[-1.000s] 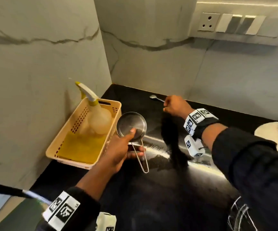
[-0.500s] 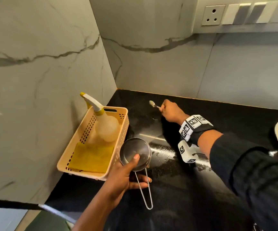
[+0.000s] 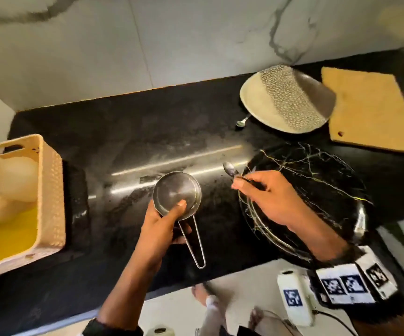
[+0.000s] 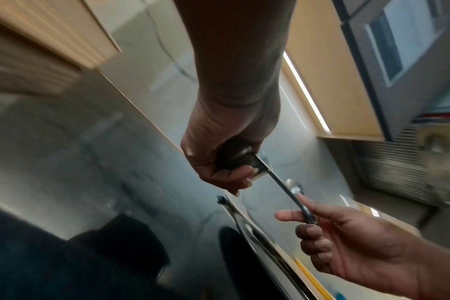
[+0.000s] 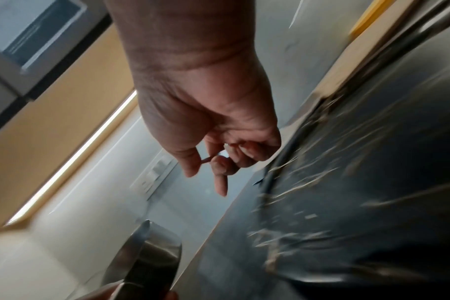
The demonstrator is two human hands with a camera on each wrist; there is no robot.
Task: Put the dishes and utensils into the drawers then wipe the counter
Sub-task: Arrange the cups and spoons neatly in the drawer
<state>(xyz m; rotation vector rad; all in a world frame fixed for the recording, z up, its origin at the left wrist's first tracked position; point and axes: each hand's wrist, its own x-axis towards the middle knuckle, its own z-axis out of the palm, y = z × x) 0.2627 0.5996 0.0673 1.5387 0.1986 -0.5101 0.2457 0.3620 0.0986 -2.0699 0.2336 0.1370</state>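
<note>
My left hand grips a small steel measuring cup by its rim, thumb inside the bowl; its wire handle points toward me. The cup also shows in the left wrist view. My right hand pinches a small steel spoon by the handle, bowl pointing left, above the left edge of a black marbled plate. In the left wrist view the spoon sits in the right hand. A cream and grey speckled plate lies at the back right, with a second spoon by its left rim.
A beige plastic basket holding a spray bottle and a yellow cloth stands at the left on the black counter. A wooden cutting board lies at the far right. The marble wall runs behind.
My right hand has lifted the spoon from the back corner and carried it right and toward me, over the black plate. The view has swung right; my left hand has kept hold of the cup.
</note>
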